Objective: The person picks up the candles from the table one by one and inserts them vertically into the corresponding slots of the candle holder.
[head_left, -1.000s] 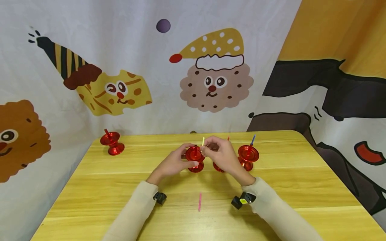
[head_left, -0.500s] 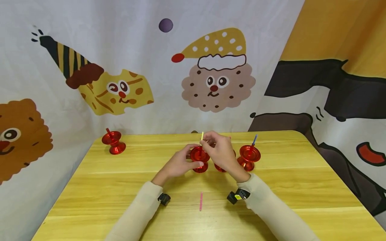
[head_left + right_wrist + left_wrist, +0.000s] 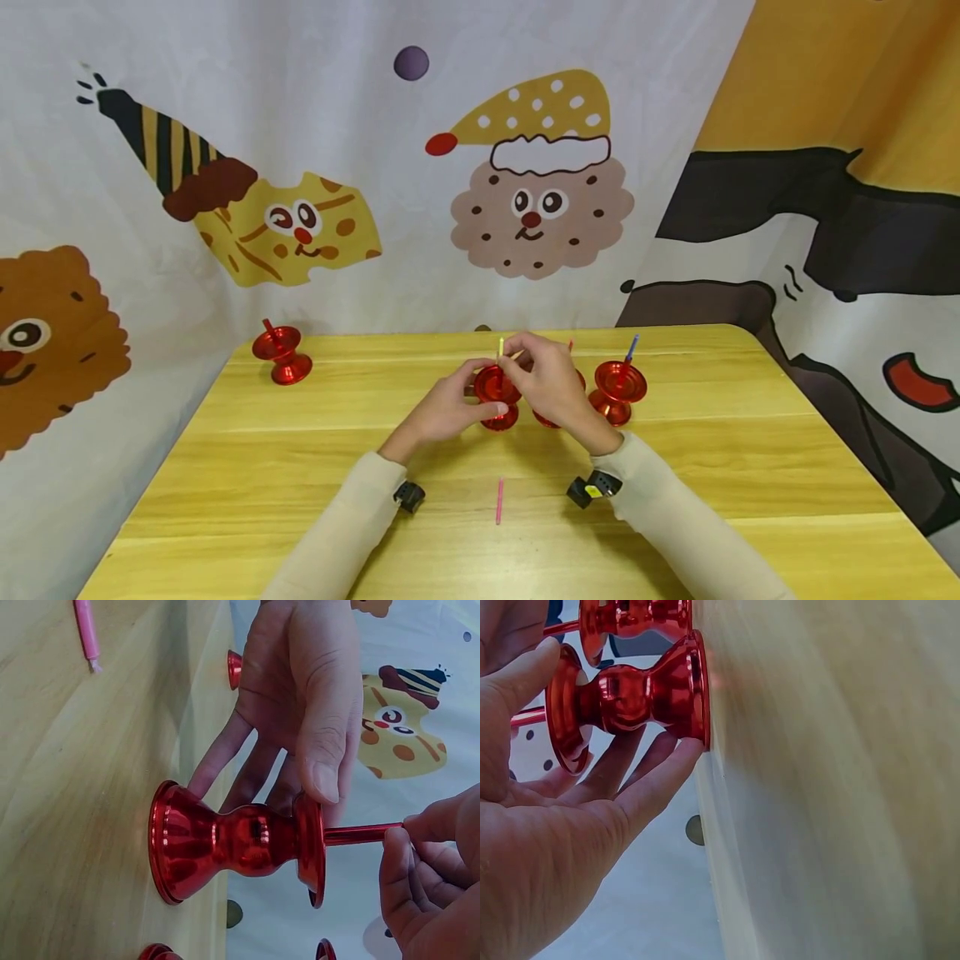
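My left hand (image 3: 447,408) holds a shiny red metal candle holder (image 3: 255,840) upright on the table, its thumb at the dish rim and its fingers behind the stem and base. Between thumb and fingertips, my right hand (image 3: 551,379) pinches a thin yellow candle (image 3: 501,346) at the top of the holder's central tube (image 3: 360,834). The fingertips hide the candle's lower end, so how deep it sits cannot be told. A pink candle (image 3: 499,502) lies on the table between the forearms.
Just right stands another red holder (image 3: 545,419), mostly behind my right hand, with a reddish candle tip (image 3: 571,344) showing. Beside it, a holder (image 3: 620,382) carries a blue candle (image 3: 632,346). One more holder (image 3: 277,342) stands far left. A printed curtain (image 3: 412,208) hangs behind the table.
My right hand has brought the yellow candle left from beside the holder to above its tube, then slightly down. The left hand keeps hold of the holder.
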`<move>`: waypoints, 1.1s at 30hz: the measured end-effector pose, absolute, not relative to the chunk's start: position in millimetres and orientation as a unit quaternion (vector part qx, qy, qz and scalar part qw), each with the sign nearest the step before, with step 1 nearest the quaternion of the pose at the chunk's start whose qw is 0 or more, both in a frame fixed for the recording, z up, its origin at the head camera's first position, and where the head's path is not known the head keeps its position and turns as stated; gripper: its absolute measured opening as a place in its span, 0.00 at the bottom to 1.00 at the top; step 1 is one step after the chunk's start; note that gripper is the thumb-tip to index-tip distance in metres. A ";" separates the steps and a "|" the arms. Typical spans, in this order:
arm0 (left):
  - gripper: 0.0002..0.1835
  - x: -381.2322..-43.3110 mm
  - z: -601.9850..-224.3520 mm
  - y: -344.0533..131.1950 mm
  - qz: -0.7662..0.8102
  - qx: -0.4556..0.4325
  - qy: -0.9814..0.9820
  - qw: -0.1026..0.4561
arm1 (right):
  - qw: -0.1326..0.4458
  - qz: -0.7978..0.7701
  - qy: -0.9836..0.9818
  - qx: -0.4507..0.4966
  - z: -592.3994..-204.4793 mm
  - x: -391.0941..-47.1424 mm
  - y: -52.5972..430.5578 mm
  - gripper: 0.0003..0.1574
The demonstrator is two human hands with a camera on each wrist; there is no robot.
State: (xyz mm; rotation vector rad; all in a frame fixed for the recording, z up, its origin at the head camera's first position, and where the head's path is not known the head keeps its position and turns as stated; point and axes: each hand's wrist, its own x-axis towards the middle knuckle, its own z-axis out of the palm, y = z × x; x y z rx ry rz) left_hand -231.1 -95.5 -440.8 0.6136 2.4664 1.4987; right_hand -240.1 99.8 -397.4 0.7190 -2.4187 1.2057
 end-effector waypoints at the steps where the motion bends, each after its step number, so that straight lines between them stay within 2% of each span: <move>1: 0.38 -231.3 -441.1 -95.4 0.504 0.207 0.833 0.095 | 0.170 0.423 -0.854 0.252 -397.5 -239.8 100.0 0.02; 9: 0.38 -231.7 -442.3 -95.2 0.499 0.209 0.836 0.093 | 0.168 0.433 -0.850 0.249 -399.4 -239.4 100.4 0.03; 33: 0.38 -230.9 -441.8 -91.8 0.495 0.206 0.839 0.089 | 0.216 0.431 -0.834 0.267 -397.1 -241.1 101.0 0.05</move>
